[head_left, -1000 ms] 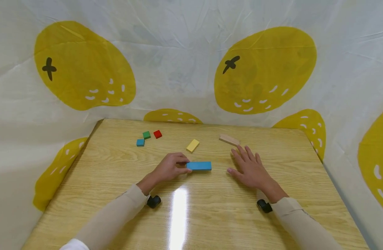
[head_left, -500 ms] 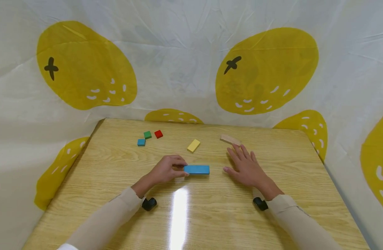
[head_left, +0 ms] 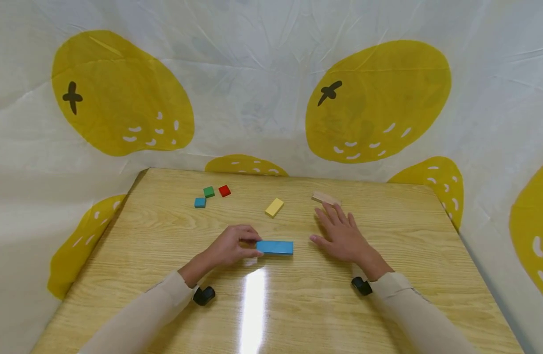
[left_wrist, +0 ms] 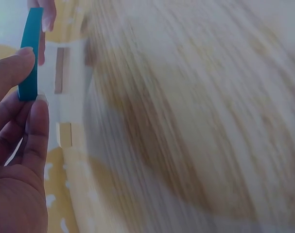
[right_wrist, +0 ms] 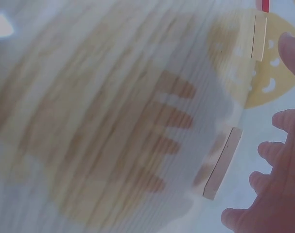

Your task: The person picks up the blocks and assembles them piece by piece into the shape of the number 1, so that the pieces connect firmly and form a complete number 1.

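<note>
Dragged nearer the body: long blue block [head_left: 275, 247], its left end pinched by left hand [head_left: 229, 247] fingers [left_wrist: 36, 127]. Right hand [head_left: 342, 237] flat, spread on desk [head_left: 298, 305], fingertips just short of plain wood block [head_left: 324, 198]. Yellow block [head_left: 274, 207] beyond; near desk bare.

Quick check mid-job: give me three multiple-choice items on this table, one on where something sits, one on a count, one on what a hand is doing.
1. Where is the red block?
A. right beside the green block
B. under the right hand
C. on the long blue block

2. How many small square blocks lie at the far left of the table?
A. one
B. three
C. five

3. What is the left hand doing?
A. lying flat
B. pinching the long blue block by its end
C. holding the yellow block

Key: 1 A, the two sit side by side; 2 B, green, red and small blue; 3 B, thumb and fingers close on its end.
</note>
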`<state>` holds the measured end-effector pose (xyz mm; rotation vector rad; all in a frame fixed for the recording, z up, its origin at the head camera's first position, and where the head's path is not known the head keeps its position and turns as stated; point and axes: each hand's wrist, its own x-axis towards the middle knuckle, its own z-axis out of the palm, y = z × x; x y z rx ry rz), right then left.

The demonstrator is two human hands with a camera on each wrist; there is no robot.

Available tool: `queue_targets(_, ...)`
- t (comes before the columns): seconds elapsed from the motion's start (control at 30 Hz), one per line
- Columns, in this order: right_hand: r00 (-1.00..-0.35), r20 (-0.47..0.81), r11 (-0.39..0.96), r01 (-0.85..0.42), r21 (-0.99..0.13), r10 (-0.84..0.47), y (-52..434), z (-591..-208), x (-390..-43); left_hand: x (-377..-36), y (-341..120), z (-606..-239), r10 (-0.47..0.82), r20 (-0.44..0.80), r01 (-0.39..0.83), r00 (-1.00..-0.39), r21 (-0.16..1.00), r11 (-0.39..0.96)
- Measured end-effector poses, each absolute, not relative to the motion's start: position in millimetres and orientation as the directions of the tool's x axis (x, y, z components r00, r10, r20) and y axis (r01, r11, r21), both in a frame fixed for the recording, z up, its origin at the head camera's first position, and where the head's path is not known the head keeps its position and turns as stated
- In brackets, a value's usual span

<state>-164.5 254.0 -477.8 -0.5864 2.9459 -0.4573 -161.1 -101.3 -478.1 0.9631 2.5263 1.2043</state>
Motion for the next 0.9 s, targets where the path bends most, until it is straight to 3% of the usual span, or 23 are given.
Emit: queue_targets(0.9, -0.903, -0.026, 0.843, -0.390, -0.370, -0.429, 212.3, -483.9, -179.4, -150.5, -114.8, -485.5, 0.624, 0.084, 0.450, -0.777, 0.768, 0.456)
